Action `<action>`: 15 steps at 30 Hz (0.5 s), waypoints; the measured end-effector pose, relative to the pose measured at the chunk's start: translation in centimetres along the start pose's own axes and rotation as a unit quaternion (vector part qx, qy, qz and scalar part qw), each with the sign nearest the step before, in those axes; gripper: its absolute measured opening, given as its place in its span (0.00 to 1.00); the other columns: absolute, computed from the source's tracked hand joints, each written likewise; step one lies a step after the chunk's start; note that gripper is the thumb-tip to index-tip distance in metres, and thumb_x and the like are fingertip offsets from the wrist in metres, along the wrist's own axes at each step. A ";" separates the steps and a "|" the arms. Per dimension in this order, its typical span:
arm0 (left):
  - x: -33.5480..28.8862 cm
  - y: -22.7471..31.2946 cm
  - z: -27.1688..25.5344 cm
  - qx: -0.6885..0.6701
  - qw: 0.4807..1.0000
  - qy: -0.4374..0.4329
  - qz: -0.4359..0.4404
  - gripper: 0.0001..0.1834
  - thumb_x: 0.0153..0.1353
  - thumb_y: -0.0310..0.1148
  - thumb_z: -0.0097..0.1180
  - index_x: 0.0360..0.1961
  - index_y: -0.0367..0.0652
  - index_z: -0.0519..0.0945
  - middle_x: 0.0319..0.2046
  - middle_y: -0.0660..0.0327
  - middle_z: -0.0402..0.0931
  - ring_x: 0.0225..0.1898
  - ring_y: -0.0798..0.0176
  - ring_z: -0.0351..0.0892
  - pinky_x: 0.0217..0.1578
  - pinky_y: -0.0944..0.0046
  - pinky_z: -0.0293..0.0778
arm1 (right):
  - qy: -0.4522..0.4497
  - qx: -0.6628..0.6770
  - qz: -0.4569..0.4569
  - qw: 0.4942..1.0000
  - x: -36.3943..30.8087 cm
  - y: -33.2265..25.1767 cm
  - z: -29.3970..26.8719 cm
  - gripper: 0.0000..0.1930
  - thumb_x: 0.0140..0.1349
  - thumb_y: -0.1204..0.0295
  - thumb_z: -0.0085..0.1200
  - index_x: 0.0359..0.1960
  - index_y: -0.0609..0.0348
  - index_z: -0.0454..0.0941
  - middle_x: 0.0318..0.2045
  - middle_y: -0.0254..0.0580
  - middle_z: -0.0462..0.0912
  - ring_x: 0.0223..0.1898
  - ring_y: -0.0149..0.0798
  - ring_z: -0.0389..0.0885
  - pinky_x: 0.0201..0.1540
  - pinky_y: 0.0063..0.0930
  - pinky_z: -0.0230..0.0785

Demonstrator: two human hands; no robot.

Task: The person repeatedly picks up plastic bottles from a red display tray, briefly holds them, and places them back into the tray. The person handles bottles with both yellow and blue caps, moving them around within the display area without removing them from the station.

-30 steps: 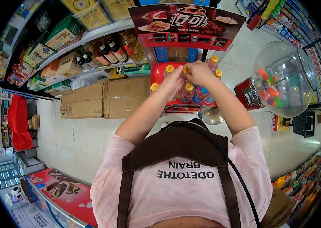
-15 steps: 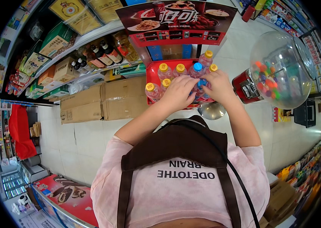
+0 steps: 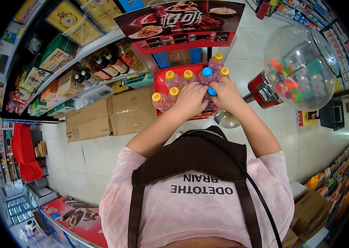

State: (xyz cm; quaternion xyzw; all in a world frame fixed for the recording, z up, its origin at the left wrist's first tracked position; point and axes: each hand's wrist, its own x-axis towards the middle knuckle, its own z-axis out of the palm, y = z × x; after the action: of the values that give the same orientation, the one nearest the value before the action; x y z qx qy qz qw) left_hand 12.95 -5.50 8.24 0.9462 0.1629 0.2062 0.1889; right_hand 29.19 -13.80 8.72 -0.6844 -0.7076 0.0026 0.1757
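A red display rack [image 3: 158, 80] in front of me holds several clear plastic bottles. Most have yellow caps, such as the yellow-capped bottle [image 3: 161, 101] at the left edge. A blue-capped bottle [image 3: 206, 76] stands among them at the back. Between my hands is another blue-capped bottle [image 3: 212, 91], partly hidden by fingers. My left hand [image 3: 190, 99] curves against its left side, with the thumb nearer me. From the right, my right hand [image 3: 227, 97] closes around its upper part, fingers by the cap. Both palms face down, and the undersides of the fingers are hidden.
A printed sign board [image 3: 178, 25] rises behind the rack. Close on the right stands a clear globe vending machine [image 3: 302, 70] on a red base, with a rounded metal foot [image 3: 226, 119]. A flat cardboard box [image 3: 112, 113] lies left, below shelves with dark bottles [image 3: 114, 62].
The rack, shelves and vending machine have shifted slightly left in the picture as the view turned. My hands stay at the same blue-capped bottle, with the fingers slightly rearranged around it.
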 end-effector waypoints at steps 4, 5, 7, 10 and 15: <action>-0.2 -0.2 -0.1 -0.022 1.000 0.008 0.003 0.28 0.45 0.37 0.60 0.48 0.39 0.70 0.46 0.52 0.71 0.55 0.46 0.64 0.54 0.48 0.61 | 0.054 0.039 -0.026 0.997 0.0 0.0 -0.8 0.17 0.40 0.67 0.61 0.34 0.55 0.74 0.27 0.39 0.78 0.39 0.43 0.72 0.44 0.38 0.59; -0.1 0.0 -0.4 -0.027 0.999 0.018 0.006 0.29 0.46 0.38 0.60 0.50 0.39 0.69 0.48 0.51 0.70 0.56 0.45 0.62 0.55 0.48 0.60 | 0.060 0.049 -0.031 0.997 0.1 0.0 -1.4 0.17 0.41 0.66 0.62 0.35 0.55 0.74 0.28 0.39 0.78 0.40 0.43 0.72 0.44 0.38 0.59; 0.4 0.4 -1.2 -0.036 0.999 0.039 0.012 0.32 0.46 0.39 0.60 0.53 0.39 0.68 0.53 0.50 0.66 0.59 0.44 0.59 0.57 0.48 0.58 | 0.073 0.079 -0.032 0.994 0.4 -0.3 -2.9 0.18 0.43 0.64 0.62 0.36 0.56 0.74 0.30 0.40 0.78 0.41 0.44 0.72 0.45 0.39 0.59; 0.7 1.5 -2.5 -0.055 0.996 0.064 0.027 0.34 0.49 0.38 0.59 0.57 0.38 0.63 0.57 0.49 0.62 0.61 0.43 0.57 0.59 0.50 0.55 | 0.096 0.126 -0.027 0.987 1.0 -0.9 -5.9 0.19 0.46 0.62 0.62 0.38 0.57 0.74 0.35 0.43 0.77 0.42 0.46 0.72 0.46 0.39 0.59; 0.7 2.9 -3.8 -0.207 0.976 0.065 -0.016 0.39 0.52 0.44 0.57 0.61 0.36 0.56 0.57 0.45 0.60 0.60 0.46 0.58 0.58 0.53 0.57 | 0.120 0.168 -0.025 0.978 1.7 -2.0 -10.6 0.19 0.50 0.62 0.60 0.41 0.58 0.74 0.36 0.43 0.77 0.39 0.45 0.72 0.44 0.34 0.62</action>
State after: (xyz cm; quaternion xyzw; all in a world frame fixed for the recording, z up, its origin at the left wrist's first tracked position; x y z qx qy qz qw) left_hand 12.55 -6.66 12.87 0.8684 0.1438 0.2936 0.3728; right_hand 29.90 -14.75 19.60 -0.6221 -0.6879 0.0349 0.3722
